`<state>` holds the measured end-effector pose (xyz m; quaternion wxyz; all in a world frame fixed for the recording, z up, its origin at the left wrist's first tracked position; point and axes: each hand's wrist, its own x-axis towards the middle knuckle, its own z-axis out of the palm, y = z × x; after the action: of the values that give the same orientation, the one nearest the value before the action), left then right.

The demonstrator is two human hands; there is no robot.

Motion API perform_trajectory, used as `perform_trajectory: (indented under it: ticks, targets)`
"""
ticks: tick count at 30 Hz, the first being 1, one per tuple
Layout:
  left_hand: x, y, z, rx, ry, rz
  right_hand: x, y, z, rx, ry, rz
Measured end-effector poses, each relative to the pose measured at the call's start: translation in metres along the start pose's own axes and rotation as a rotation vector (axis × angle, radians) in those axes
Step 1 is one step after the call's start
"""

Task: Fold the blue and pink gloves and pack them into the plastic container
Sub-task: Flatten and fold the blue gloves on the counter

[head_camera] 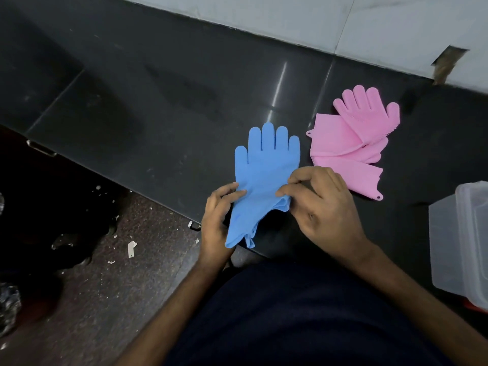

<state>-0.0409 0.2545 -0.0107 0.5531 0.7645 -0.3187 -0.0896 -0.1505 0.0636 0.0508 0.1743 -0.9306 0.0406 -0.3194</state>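
Head view — both hands [219, 217] [320, 204] grip blue gloves [264, 170].

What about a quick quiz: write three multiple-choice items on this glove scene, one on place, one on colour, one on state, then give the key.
1. Where is the plastic container?
A. At the right edge of the counter
B. Left of the blue gloves
C. On the floor

2. What colour are the gloves being held?
A. Pink
B. Blue
C. Green

3. What state are the pink gloves in?
A. Inside the container
B. Held in the right hand
C. Lying on the counter, untouched

Key: 1 A, it stands at the frame's right, on the dark counter. 2 B, the left hand and right hand both pinch the blue gloves. 3 C, they lie apart from both hands.
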Motion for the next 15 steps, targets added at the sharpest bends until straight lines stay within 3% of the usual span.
perform_trajectory:
  ticks: [4, 10, 15]
  targets:
    - [0.012, 0.009, -0.005, -0.176, 0.093, -0.046, -0.006, 0.000, -0.005, 0.112, -0.005, 0.065]
    - [0.015, 0.012, 0.001, -0.320, -0.049, -0.074, -0.013, 0.002, -0.007, 0.091, -0.026, 0.220]
    - [0.013, 0.007, 0.005, -0.248, -0.090, -0.139, -0.018, 0.009, -0.005, 0.081, -0.045, 0.307]
